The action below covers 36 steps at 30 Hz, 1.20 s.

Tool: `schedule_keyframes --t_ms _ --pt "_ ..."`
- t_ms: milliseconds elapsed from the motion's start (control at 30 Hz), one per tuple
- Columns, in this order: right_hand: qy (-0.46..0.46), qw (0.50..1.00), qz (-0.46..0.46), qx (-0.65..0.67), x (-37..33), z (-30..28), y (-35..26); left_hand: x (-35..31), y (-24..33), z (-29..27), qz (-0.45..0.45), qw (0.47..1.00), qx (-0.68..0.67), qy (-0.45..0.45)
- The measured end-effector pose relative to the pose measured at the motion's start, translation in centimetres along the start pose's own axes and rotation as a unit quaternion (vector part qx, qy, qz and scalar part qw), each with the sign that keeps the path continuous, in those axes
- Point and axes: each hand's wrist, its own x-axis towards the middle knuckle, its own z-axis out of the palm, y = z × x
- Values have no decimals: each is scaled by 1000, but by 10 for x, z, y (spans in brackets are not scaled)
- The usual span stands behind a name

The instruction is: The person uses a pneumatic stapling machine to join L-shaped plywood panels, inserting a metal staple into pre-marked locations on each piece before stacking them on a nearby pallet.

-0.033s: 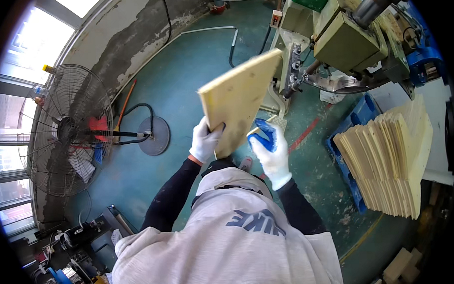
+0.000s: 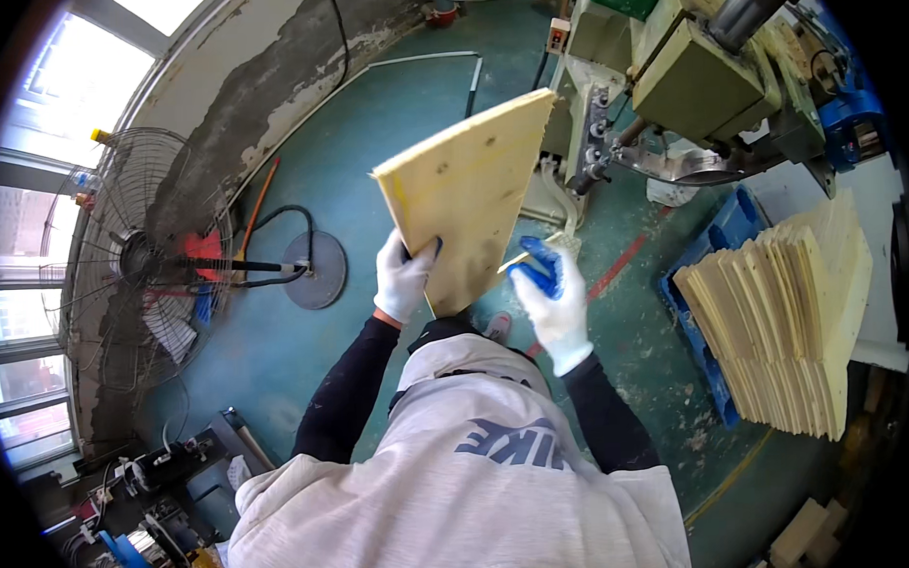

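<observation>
Here, in the head view, I see my left hand (image 2: 402,278) clamped on the lower edge of one pale wooden board (image 2: 468,195), held tilted above the green floor (image 2: 369,137); its thumb hides behind the panel. My right hand (image 2: 553,299), gloved white and blue, curls its fingers around the board's lower right corner. One stack of similar boards (image 2: 788,322) sits on a blue pallet (image 2: 709,265) to the right, too tightly packed to count. One standing fan (image 2: 148,265) and one green machine (image 2: 702,70), cut off by the rim.
</observation>
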Motion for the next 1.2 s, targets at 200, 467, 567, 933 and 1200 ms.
schedule_keyframes --t_ms 200,467,567,933,1200 --pt "5 994 -98 -51 32 -5 -1 10 44 -50 67 989 -13 128" --pt "-64 992 -87 -72 72 46 -37 7 54 -95 90 976 -46 191" --pt "-60 988 -113 -84 89 59 -48 19 57 -106 98 975 -52 195" --pt "153 661 -537 -502 222 35 -277 55 30 -121 96 969 -112 201" --pt "110 715 -175 -668 330 -76 -302 69 23 -151 114 960 -78 245"
